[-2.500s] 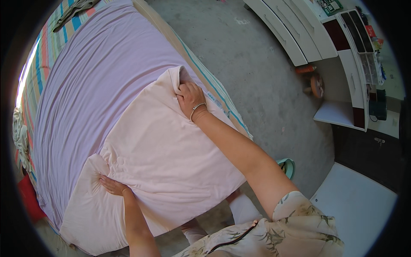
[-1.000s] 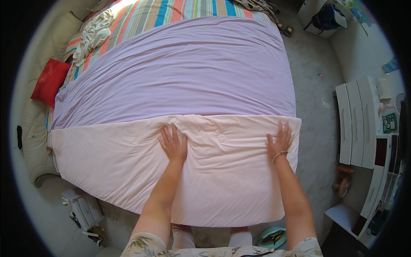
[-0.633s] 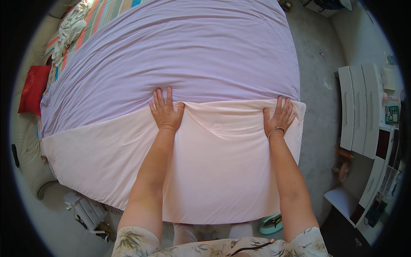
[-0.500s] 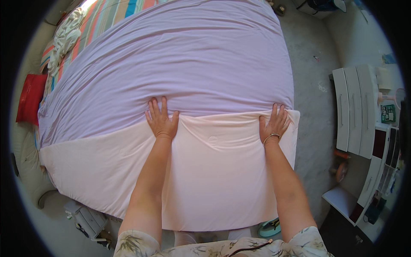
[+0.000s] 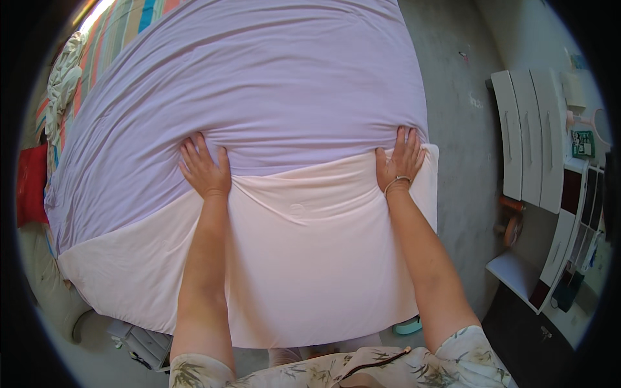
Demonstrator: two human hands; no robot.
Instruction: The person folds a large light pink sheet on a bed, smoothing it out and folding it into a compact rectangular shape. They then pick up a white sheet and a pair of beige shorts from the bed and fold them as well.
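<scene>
While both arms stretch forward over the bed, the left hand [image 5: 208, 171] and the right hand [image 5: 399, 165] press palm-down near the edge where a pale pink cloth [image 5: 317, 271] meets a lilac cloth [image 5: 278, 84]. Their fingers are spread and extended, released from any grip. On each hand the fingertips lie on the lilac side, just past that edge, and creases in the lilac run out from them. The pink cloth lies nearer the person, beneath the forearms and between them, its upper edge crossing close to the heels of the hands; its far right corner sits just right of the right hand, whose wrist wears a bracelet [image 5: 397, 181]. Well left of the left hand, a red cushion [image 5: 32, 184] rests beside the lilac cloth.
</scene>
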